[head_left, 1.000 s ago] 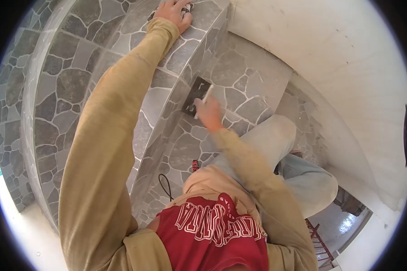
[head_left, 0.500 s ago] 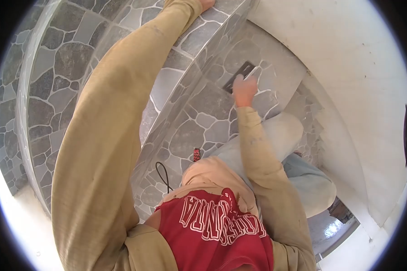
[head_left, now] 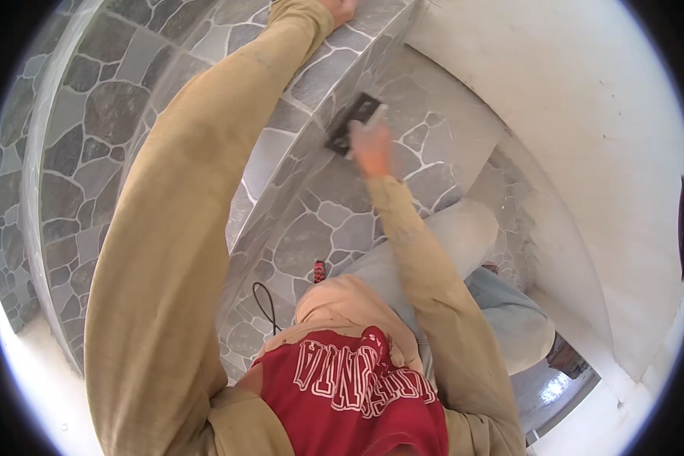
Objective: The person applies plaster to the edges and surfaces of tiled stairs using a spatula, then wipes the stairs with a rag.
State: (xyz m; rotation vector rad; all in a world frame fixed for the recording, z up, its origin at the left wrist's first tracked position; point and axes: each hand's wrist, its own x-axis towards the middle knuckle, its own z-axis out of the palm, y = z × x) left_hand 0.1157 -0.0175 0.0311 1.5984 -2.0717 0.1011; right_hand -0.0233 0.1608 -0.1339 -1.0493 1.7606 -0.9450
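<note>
My right hand [head_left: 372, 148] is closed round the pale handle of a float [head_left: 349, 125] with a dark rectangular plate. The float lies over the lower stone-patterned surface [head_left: 342, 224], its left end close against the riser of the step. Motion smears the hand and tool a little. My left hand [head_left: 343, 11] rests at the edge of the higher step [head_left: 323, 76], partly cut off by the top of the view, its fingers mostly hidden. Irregular grey stones with light joints cover both levels.
A curved whitish wall [head_left: 570, 106] bounds the right side. Near my lap lie a black cord loop [head_left: 264, 304] and a small red-and-black piece [head_left: 319, 271]. My bent knee [head_left: 471, 228] takes up space below the float. Another curved step edge [head_left: 42, 144] runs along the left.
My right hand has swept the float leftward and slightly up across the stone surface, toward the riser. My left hand stays at the step edge; the view has shifted slightly.
</note>
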